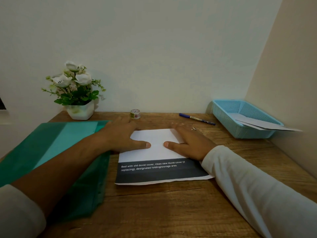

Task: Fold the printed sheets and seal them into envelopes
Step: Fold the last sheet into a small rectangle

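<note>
Hands (157,140) flat, palms down, thumbs nearly meeting, pressing folded sheet (154,152)

Sheet (155,152) white, dark grey band, white print; folder (68,152) green; basket (240,117) light blue mesh; pen (197,119) blue.

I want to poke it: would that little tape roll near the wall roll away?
Probably. The tape roll looks to stand on its round edge on the flat wooden desk, so a nudge could set it rolling. It looks small and light, and nothing touches it.
</note>
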